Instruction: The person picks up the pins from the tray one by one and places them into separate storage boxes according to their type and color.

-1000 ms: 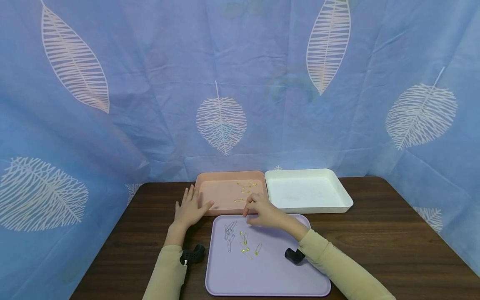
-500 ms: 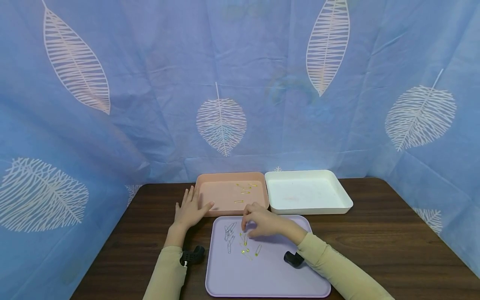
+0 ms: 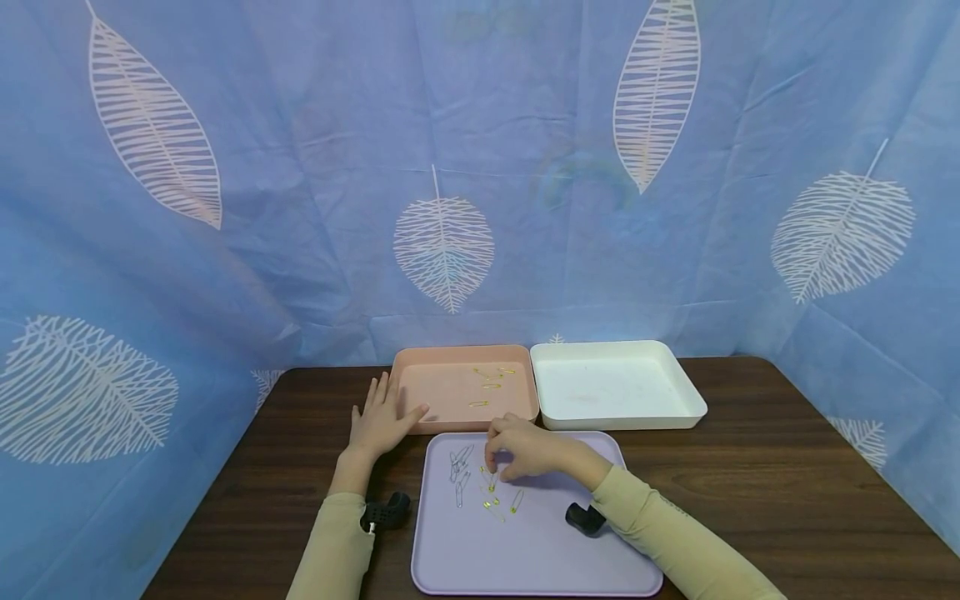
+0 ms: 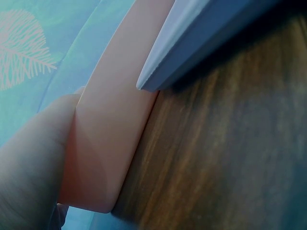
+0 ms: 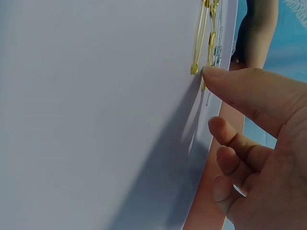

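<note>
Safety pins [image 3: 517,501] in gold lie on a purple tray [image 3: 536,550]; the rightmost has its long axis running away from the person, far end leaning right, bright end nearer. Right hand [image 3: 525,447], fingers bent, reaches in among them; whether it grips one cannot be told. Left hand [image 3: 377,425], fingers spread, touches a pink tray [image 3: 431,404]

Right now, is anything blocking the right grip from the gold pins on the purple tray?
No, nothing visible: the right grip is right by the nearest gold pins. The silver pins lie off to the left, not between.
</note>
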Tool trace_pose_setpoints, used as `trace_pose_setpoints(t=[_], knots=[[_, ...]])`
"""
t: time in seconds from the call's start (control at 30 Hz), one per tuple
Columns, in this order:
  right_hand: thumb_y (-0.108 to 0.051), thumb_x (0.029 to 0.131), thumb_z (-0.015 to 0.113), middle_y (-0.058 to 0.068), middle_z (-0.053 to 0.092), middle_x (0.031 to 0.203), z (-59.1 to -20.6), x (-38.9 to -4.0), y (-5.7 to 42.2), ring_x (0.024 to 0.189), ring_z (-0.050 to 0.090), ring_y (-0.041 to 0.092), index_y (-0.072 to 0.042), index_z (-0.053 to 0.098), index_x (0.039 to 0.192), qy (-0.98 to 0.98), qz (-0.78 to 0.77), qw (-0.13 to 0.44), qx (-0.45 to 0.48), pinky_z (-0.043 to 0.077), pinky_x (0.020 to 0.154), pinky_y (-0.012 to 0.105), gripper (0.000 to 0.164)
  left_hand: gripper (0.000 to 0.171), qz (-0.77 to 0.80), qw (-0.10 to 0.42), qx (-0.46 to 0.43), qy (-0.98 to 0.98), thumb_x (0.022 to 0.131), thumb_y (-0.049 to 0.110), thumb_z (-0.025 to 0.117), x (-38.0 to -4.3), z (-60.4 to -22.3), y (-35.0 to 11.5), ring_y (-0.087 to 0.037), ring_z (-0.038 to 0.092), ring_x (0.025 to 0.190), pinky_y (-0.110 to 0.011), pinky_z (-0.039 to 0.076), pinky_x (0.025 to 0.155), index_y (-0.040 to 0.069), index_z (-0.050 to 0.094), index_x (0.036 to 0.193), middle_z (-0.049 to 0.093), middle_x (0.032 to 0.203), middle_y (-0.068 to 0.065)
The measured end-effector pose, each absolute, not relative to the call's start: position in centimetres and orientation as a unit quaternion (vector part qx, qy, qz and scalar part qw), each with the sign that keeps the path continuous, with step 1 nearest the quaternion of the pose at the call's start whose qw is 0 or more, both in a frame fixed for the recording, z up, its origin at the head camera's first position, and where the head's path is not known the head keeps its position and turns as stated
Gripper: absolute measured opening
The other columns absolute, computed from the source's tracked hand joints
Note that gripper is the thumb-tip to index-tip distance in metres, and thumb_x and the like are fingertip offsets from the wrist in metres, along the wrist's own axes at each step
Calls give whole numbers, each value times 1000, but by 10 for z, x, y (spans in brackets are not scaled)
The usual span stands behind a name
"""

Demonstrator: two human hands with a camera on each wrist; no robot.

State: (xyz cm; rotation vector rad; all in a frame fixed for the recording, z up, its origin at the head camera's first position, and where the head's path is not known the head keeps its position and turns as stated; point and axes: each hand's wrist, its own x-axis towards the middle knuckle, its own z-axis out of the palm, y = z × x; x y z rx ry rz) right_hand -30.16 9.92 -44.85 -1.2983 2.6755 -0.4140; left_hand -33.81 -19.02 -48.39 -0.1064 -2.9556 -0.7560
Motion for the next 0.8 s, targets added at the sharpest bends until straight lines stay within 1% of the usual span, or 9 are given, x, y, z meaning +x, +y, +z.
trace_pose_setpoints(t=[0.17, 0.3, 0.57, 0.8], knots=[[-20, 76, 81, -11, 52, 100, -450, -302, 100, 94, 39, 7, -26, 66, 72, 891, -140, 84, -423, 37, 83, 24, 17, 102, -247, 42, -32, -968, 86, 74, 47, -338, -483, -190, -36, 3, 153, -76, 7, 111, 15, 7, 159, 7, 165, -14], [-19, 76, 80, -11, 51, 98, -450, -302, 100, 93, 39, 7, -27, 64, 69, 892, -137, 87, -422, 37, 83, 23, 20, 102, -246, 41, -30, -968, 86, 75, 47, -338, -483, -189, -36, 3, 153, -76, 7, 111, 15, 7, 159, 7, 165, -14], [-16, 75, 78, -12, 49, 93, -448, -300, 99, 90, 38, 6, -26, 61, 65, 891, -125, 82, -428, 34, 80, 22, 22, 102, -245, 44, -31, -968, 86, 75, 47, -338, -484, -189, -37, 2, 153, -76, 7, 110, 15, 7, 159, 7, 165, -15], [-12, 74, 74, -12, 49, 92, -448, -301, 100, 87, 38, 6, -24, 60, 66, 888, -126, 77, -435, 32, 77, 20, 20, 102, -248, 47, -31, -967, 86, 73, 48, -338, -484, -189, -37, 3, 153, -77, 7, 110, 15, 7, 159, 7, 165, -15]])
